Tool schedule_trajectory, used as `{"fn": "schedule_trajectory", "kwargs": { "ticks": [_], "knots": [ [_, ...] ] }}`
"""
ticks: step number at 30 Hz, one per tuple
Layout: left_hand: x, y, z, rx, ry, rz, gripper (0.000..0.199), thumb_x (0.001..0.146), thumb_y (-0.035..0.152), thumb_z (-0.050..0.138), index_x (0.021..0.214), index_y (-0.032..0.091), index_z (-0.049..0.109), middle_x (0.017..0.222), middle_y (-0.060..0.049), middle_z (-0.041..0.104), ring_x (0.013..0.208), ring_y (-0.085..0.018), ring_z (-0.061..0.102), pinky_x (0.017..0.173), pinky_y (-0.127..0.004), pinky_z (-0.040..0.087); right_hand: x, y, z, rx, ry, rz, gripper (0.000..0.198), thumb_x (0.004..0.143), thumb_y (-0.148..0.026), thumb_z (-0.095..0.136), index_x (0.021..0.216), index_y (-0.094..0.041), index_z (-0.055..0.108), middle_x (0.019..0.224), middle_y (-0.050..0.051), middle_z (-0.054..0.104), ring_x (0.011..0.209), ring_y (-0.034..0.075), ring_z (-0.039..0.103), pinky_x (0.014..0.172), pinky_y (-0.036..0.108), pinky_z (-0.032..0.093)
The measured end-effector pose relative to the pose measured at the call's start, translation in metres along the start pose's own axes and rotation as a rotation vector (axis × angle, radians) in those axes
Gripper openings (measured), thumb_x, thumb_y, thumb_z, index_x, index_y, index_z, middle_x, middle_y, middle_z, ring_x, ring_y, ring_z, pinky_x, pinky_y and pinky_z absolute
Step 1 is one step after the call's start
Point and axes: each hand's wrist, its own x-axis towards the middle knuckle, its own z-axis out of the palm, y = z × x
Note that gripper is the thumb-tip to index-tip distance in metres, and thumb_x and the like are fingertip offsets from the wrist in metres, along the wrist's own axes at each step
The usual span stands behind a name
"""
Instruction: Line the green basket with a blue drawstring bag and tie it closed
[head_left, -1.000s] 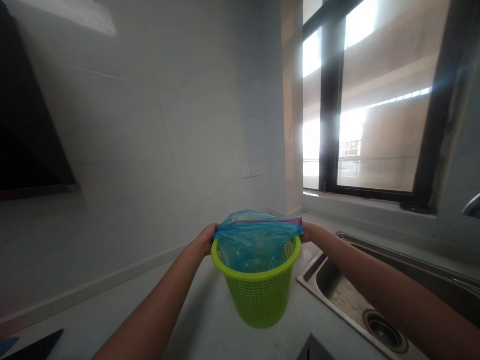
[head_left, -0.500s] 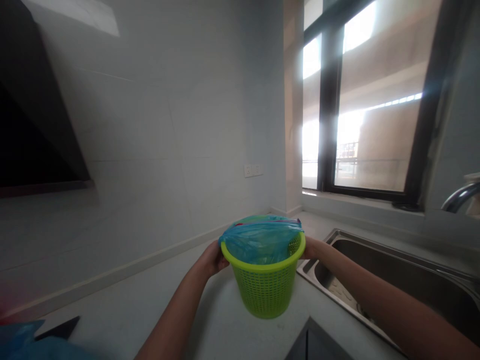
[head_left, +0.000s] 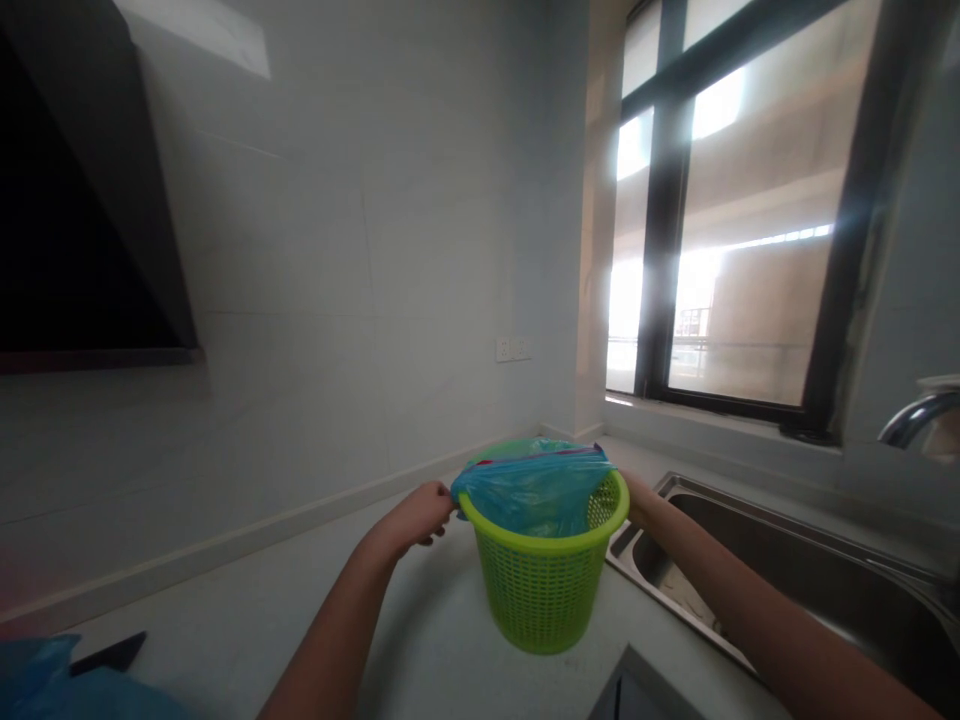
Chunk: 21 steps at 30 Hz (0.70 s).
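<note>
A lime-green perforated plastic basket (head_left: 545, 580) stands on the pale countertop (head_left: 420, 650) at 6 o'clock, a crumpled blue plastic bag (head_left: 534, 485) inside it. The left hand (head_left: 415, 518), at the basket's 9 o'clock, pinches the bag's edge. The right hand (head_left: 631, 497), at 3 o'clock beside the steel sink (head_left: 787, 570), is mostly hidden; I cannot tell its grip.

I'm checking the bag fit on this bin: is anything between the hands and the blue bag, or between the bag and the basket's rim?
Nothing visible. The left hand pinches the blue bag at its left edge. The right hand is mostly hidden behind the green basket. The bag hangs inside the basket, its top edge just above the rim.
</note>
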Motion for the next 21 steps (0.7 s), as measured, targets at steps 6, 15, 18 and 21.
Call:
{"fn": "schedule_trajectory", "kwargs": {
  "ticks": [6,15,18,21],
  "knots": [
    [-0.023,0.027,-0.020,0.074,0.270,0.268,0.043,0.080,0.030,0.052,0.119,0.016,0.062,0.118,-0.013,0.068,0.105,-0.026,0.065,0.083,-0.031,0.049,-0.030,-0.044,-0.003,-0.174,0.222,-0.299,0.040,0.076,-0.028,0.056,0.114,-0.023,0.067,0.116,0.006,0.070,0.104,0.022,0.063,0.083,0.031,0.050],
    [-0.031,0.032,-0.006,-0.103,0.054,0.339,0.053,0.076,0.024,0.064,0.127,0.012,0.059,0.124,-0.017,0.065,0.107,-0.025,0.065,0.080,-0.029,0.053,-0.043,-0.034,0.007,-0.411,0.283,-0.481,0.050,0.084,-0.040,0.053,0.129,-0.020,0.062,0.124,0.011,0.067,0.111,0.026,0.062,0.100,0.041,0.045],
    [-0.024,0.028,-0.003,-0.114,0.095,0.302,0.050,0.075,0.024,0.066,0.123,0.012,0.062,0.122,-0.017,0.067,0.107,-0.025,0.065,0.079,-0.028,0.053,-0.040,-0.026,0.001,-0.351,0.275,-0.417,0.044,0.080,-0.035,0.055,0.120,-0.019,0.066,0.117,0.010,0.071,0.110,0.027,0.064,0.099,0.041,0.047],
    [-0.021,0.024,-0.003,-0.123,0.053,0.327,0.050,0.076,0.028,0.066,0.123,0.012,0.062,0.119,-0.016,0.068,0.102,-0.024,0.066,0.079,-0.028,0.052,-0.038,-0.025,-0.004,-0.309,0.284,-0.409,0.044,0.075,-0.035,0.060,0.115,-0.018,0.068,0.107,0.010,0.075,0.102,0.028,0.067,0.094,0.041,0.050]
  ]
}}
